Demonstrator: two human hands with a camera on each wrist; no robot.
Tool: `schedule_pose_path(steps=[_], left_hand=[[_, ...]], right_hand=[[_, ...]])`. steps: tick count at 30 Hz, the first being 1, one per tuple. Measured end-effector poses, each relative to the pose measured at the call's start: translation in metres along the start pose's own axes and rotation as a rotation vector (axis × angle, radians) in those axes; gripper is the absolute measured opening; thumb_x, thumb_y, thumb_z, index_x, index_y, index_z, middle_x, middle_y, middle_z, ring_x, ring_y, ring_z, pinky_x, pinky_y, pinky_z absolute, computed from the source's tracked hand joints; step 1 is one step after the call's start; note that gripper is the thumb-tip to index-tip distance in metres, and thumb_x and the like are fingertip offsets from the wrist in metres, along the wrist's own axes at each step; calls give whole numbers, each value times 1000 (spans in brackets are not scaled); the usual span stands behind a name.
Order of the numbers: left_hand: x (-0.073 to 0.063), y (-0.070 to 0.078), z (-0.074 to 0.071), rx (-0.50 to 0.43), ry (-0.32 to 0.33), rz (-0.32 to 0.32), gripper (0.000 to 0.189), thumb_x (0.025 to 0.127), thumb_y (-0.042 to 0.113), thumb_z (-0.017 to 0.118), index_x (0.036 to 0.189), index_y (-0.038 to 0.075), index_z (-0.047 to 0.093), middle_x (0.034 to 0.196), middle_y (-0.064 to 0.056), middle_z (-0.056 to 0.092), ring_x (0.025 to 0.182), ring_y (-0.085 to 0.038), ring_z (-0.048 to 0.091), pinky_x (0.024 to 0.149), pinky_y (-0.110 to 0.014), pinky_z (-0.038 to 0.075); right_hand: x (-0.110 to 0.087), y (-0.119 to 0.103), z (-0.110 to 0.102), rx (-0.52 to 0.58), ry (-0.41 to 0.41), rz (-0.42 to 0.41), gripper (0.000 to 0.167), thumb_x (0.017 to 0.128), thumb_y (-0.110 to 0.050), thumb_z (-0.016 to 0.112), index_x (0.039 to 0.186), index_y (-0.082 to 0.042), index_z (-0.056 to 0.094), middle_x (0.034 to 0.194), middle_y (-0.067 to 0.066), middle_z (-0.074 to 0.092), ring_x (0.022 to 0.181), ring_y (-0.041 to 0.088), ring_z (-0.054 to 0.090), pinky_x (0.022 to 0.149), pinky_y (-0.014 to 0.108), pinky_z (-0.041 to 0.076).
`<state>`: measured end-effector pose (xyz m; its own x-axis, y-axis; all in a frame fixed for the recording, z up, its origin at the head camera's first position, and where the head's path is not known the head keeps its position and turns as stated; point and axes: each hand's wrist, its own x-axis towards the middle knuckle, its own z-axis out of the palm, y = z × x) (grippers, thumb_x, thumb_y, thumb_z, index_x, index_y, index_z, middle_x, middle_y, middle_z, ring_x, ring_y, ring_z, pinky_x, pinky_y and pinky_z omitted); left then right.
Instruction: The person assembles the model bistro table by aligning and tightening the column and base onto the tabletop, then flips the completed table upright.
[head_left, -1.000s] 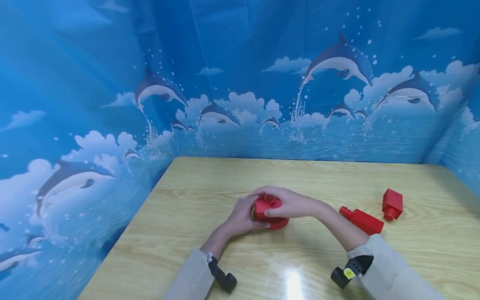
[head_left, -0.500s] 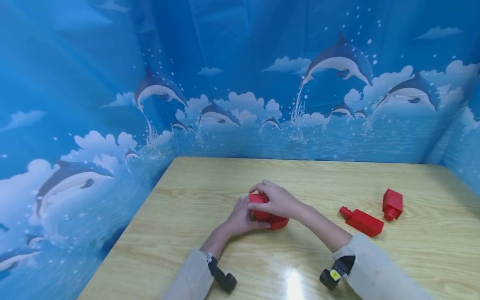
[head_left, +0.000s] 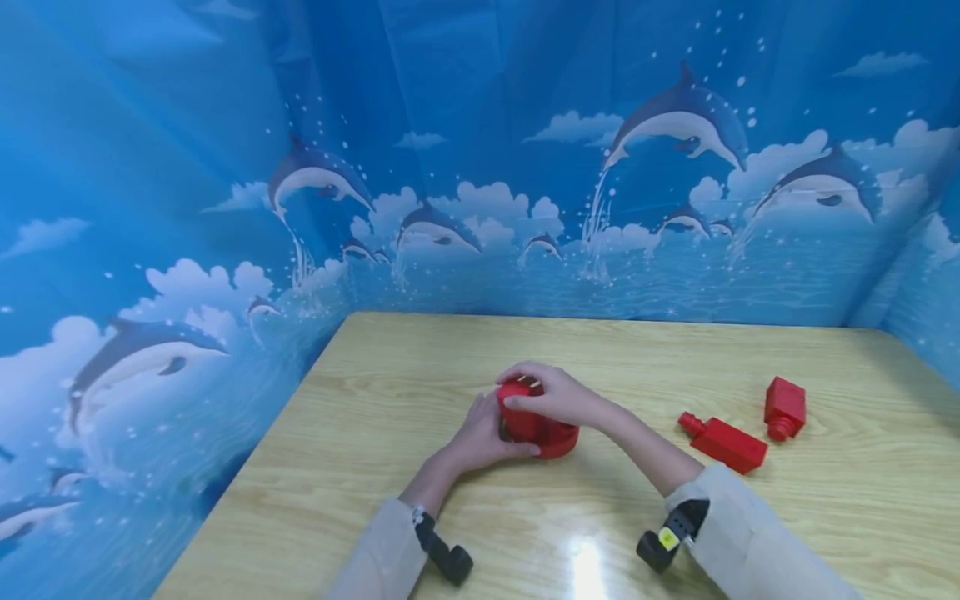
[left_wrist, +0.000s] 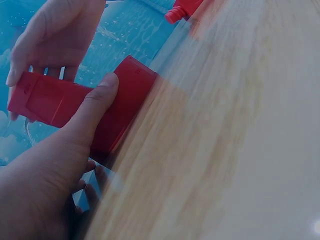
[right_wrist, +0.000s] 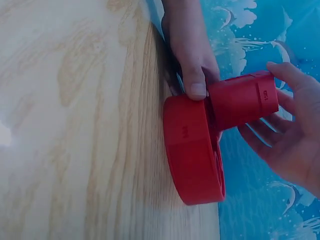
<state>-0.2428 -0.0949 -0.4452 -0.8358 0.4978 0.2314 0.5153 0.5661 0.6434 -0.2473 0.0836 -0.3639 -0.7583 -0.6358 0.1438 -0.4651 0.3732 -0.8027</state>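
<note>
A red plastic round base [right_wrist: 192,155] sits on the wooden table, with a red upright piece [right_wrist: 242,100], curved on its side, rising from it. In the head view my left hand [head_left: 480,437] holds the base from the left, its thumb across the front, as the left wrist view also shows. My right hand [head_left: 558,396] grips the top of the upright piece from above and the right, thumb on the near side and fingers round the far side. The joint between the two parts is largely covered by my left hand.
Right of my hands, a red block with a threaded neck [head_left: 729,446] lies on its side. A similar red block [head_left: 785,407] lies farther right, its neck toward me. A blue dolphin-print curtain [head_left: 480,150] stands behind the table [head_left: 420,342].
My right hand has shifted slightly left and changed its grip on the upright piece, which has turned from a flat face to a curved side. My left hand has stayed put.
</note>
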Motion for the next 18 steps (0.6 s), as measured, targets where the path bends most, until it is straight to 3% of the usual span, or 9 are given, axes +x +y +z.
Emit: schedule_pose_path(steps=[5,10,18], left_hand=[[0,1,0,40,-31,-43,93,70,59,69,142,20,26,140,3,37,131,-17,24,109,-46,3],[-1,3,0,54,-58,-91,92,70,61,68,143,19,30,142,1,36,134,-27,18,109,-44,3],[-1,4,1,64,-53,-107,93,68,64,67,142,20,31,141,3,37,134,-26,18,109,-42,2]], right_hand=[[-2,10,-4,-19,65,60,42,85,-30,66,120,-9,56,111,5,56,98,24,55,74,34,52],[-11,13,-8,-25,91,81,46,85,-30,67,122,-7,54,106,7,56,90,21,55,70,33,52],[-26,17,-16,-27,9,37,55,88,-22,64,136,-9,41,124,11,47,95,23,53,70,31,52]])
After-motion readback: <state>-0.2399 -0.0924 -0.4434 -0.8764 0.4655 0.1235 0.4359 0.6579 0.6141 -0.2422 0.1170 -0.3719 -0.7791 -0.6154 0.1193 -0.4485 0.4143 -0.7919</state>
